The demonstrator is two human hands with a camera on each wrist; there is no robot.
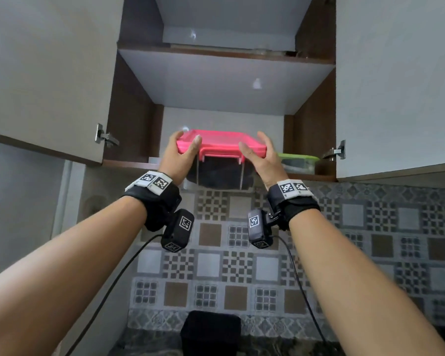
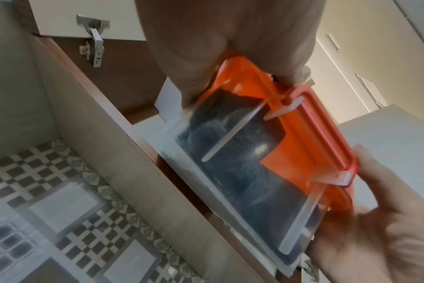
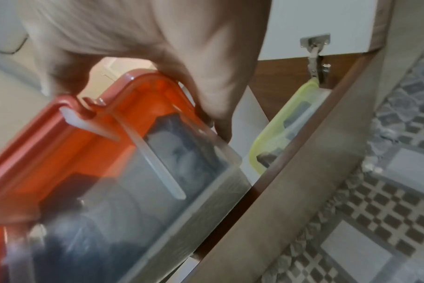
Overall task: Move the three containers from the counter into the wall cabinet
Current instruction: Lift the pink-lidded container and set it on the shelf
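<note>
A clear container with a pink-red lid [image 1: 221, 143] and dark contents hangs in the air at the front edge of the open wall cabinet's lower shelf [image 1: 129, 163]. My left hand [image 1: 183, 152] grips its left end with the thumb on the lid. My right hand [image 1: 257, 155] grips the right end the same way. The left wrist view shows the container [image 2: 242, 162] under my left hand [image 2: 230, 57], close to the shelf lip. In the right wrist view my right hand [image 3: 157, 57] holds the container [image 3: 133, 181]. A green-lidded container [image 1: 298, 161] [image 3: 278, 137] sits on the shelf's right side.
Both cabinet doors [image 1: 49, 73] [image 1: 396, 86] stand open, with hinges [image 1: 104, 137] [image 1: 335, 151] at the opening's sides. An upper shelf [image 1: 226, 57] spans the cabinet. A patterned tile wall [image 1: 242, 265] runs below. A black object [image 1: 211, 330] stands on the counter.
</note>
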